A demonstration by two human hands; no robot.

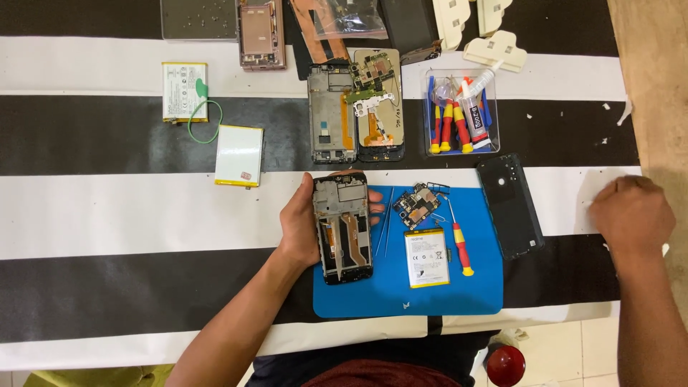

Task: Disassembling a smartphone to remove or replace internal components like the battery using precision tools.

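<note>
My left hand (299, 228) grips an opened phone frame (342, 228), its inner side up, at the left edge of the blue work mat (401, 290). On the mat beside it lie thin tweezers (387, 221), a small circuit board (416, 205), a white and yellow battery (427, 259) and a red and yellow screwdriver (461, 246). My right hand (632, 213) rests as a closed fist on the black and white striped table cover (129, 215) far to the right, holding nothing that I can see. A dark phone back cover (509, 205) lies between the mat and that hand.
Behind the mat lie two more opened phone bodies (355, 115) and a clear tray of screwdrivers and a glue tube (460, 113). Two loose batteries (215, 122) sit at the left. A pink phone frame (260, 32) and white plastic parts (494, 49) line the far edge. A red cap (506, 364) shows below the table.
</note>
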